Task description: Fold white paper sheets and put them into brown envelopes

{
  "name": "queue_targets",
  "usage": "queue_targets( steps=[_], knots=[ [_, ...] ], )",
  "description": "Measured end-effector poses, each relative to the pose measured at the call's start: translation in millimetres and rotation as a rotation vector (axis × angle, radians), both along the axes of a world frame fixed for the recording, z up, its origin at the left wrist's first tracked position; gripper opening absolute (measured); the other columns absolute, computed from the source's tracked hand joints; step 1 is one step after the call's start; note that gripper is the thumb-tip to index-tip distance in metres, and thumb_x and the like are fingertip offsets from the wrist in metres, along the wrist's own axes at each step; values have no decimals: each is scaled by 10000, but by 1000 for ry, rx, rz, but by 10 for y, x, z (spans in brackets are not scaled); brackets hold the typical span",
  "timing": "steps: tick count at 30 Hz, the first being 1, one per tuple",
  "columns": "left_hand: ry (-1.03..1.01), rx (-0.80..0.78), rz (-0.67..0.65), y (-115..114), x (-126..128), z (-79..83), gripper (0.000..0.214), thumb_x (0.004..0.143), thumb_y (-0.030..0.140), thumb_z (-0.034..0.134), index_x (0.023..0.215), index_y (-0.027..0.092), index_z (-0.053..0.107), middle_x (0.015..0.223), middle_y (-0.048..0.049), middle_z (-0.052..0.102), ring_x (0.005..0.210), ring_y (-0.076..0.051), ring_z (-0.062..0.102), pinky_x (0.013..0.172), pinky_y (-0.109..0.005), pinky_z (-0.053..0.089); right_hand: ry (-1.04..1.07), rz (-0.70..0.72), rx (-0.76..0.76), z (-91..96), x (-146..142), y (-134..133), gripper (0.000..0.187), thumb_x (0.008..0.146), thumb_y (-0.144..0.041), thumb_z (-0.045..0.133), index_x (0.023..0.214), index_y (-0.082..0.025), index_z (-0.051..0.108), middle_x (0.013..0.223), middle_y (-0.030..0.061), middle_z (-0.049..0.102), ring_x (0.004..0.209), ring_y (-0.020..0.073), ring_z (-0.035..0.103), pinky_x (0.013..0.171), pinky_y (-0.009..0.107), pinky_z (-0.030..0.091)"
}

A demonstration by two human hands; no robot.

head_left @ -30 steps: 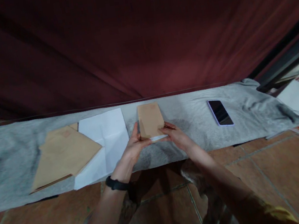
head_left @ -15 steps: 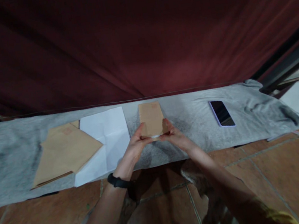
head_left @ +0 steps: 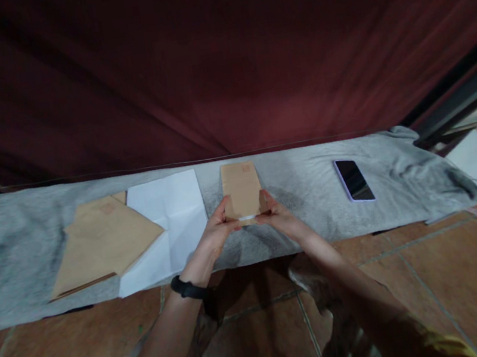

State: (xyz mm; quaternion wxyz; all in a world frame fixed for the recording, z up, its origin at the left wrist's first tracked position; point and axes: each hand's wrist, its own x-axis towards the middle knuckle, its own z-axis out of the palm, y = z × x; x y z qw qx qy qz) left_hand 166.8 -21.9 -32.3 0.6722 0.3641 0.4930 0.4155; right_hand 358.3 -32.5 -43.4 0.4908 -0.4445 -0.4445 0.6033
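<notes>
A brown paper envelope [head_left: 242, 187] with a small reddish mark at its far right corner is held between my two hands. My left hand [head_left: 220, 223] grips its near left edge, thumb low and fingers along the side. On the near right edge my right hand [head_left: 276, 211] grips it the same way. A narrow white strip, seemingly paper, shows at the envelope's near end between my thumbs. To the left lie white sheets [head_left: 180, 212] with fold creases, partly covered by several loose brown envelopes [head_left: 103, 239].
Grey cloth [head_left: 308, 191] covers the long narrow surface. A phone [head_left: 355, 180] in a lilac case lies on it to the right. Dark red fabric [head_left: 223, 84] hangs behind, and dark metal bars [head_left: 465, 94] stand at the right. Below is a tiled floor [head_left: 425, 269].
Almost nothing differs. The white strip at the envelope's near end shows slightly more between my thumbs; both hands stay in place on the envelope.
</notes>
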Motion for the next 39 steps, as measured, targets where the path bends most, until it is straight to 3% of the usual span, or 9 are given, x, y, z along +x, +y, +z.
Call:
queue_targets(
  steps=[5,9,17,22,24,26,30,35,39],
  knots=[
    [36,-1,4,8,18,-10,1046,591,122,820,1554,180,416,755,12,700,647,-116,619,607,-213,475,-76,-52,-57,-209,3,22,804,669,-256,733,1428,-307,471,1080,4,718,769,192,651,572,295,535],
    [51,16,-4,15,13,-35,1035,592,149,844,1542,154,434,730,5,691,656,-131,628,605,-220,475,-115,-55,-39,-250,13,25,785,672,-263,735,1415,-283,482,1023,2,729,691,165,627,533,270,508],
    [68,3,-30,6,-23,-27,971,603,98,821,1510,178,483,744,22,672,646,-117,616,642,-220,492,-72,-10,-105,-26,66,-22,650,670,-314,737,1297,-292,567,1031,-1,720,887,207,653,650,288,538],
    [11,-78,87,-3,26,26,974,705,192,827,1561,222,363,1053,-64,730,858,-190,710,701,-264,559,-67,-25,-168,19,72,-22,413,801,-421,644,1189,-279,640,1176,25,699,1041,236,660,734,323,566],
    [-1,-135,178,20,46,9,877,754,225,800,1530,219,390,1150,-86,720,855,-194,716,672,-279,573,-78,-35,-185,3,62,-6,391,817,-408,617,1189,-288,634,1186,22,696,1030,232,664,723,324,566],
    [4,-167,227,53,53,-35,673,777,220,769,1403,199,525,1132,-80,727,815,-183,714,633,-273,574,-97,-37,-189,-20,53,10,384,802,-364,609,1180,-299,629,1151,13,705,1007,224,669,719,319,563],
    [-27,-158,184,97,35,-129,339,769,188,727,1101,167,659,987,-60,747,772,-170,706,598,-254,568,-113,-48,-177,-69,50,30,401,736,-286,591,1136,-296,628,1043,-1,718,951,205,675,721,295,543],
    [-141,-88,149,67,23,-104,363,733,168,730,1090,171,662,984,-53,762,795,-169,716,673,-265,579,-52,-135,-107,-89,58,52,444,657,-255,580,1100,-246,622,877,-18,717,816,185,663,709,281,503],
    [-166,-24,116,35,26,-31,397,747,209,746,1135,192,667,1031,-50,768,911,-189,724,773,-283,576,-63,-115,-9,-20,46,78,374,646,-280,570,1013,-232,628,864,-5,719,839,200,659,767,307,502]
  ],
)
